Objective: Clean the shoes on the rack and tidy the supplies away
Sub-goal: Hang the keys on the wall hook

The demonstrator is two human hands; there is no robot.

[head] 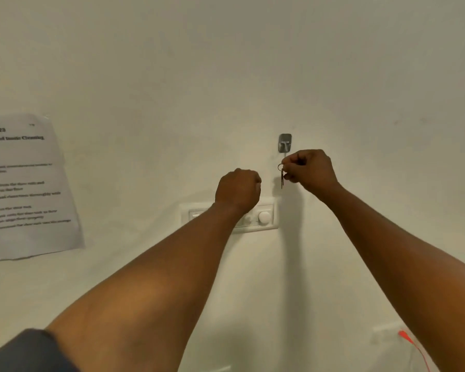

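Note:
I face a white wall with both arms raised. My right hand (310, 170) pinches a small key on a ring (281, 175) just below a metal wall hook (284, 143). The key hangs down from my fingertips, close to the hook but not on it. My left hand (238, 190) is curled into a fist in front of the wall, to the left of the key, and holds nothing that I can see. No shoes, rack or cleaning supplies are in view.
A white switch panel (265, 217) with a round knob sits on the wall under my left hand. A printed instruction sheet (24, 183) is taped at the left. A red cable (414, 347) runs from a lower socket at bottom right.

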